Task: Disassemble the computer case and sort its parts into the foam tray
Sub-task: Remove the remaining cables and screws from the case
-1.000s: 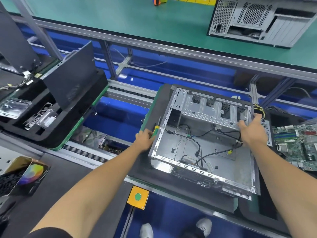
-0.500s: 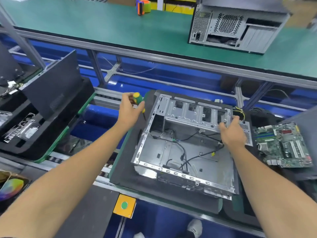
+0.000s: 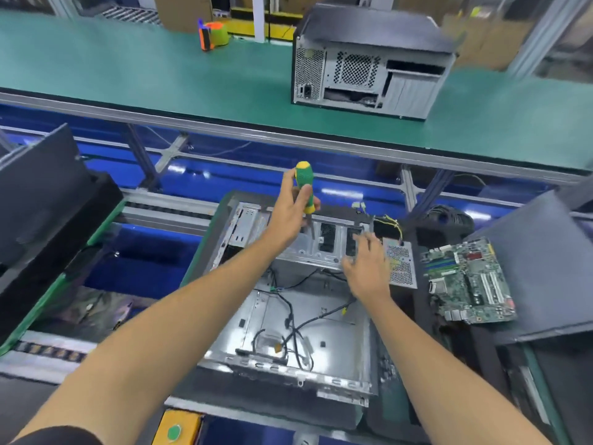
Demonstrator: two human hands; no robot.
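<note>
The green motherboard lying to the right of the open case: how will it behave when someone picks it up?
The green motherboard is a thin flat board, so probably light and fairly stiff. Its exposed slots and small components suggest fragility; holding it by the edges seems safest.

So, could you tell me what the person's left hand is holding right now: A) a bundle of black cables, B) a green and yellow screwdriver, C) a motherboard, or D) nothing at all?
B: the left hand grips the green and yellow screwdriver by its handle, tip pointing down over the far wall of the open computer case.
</note>
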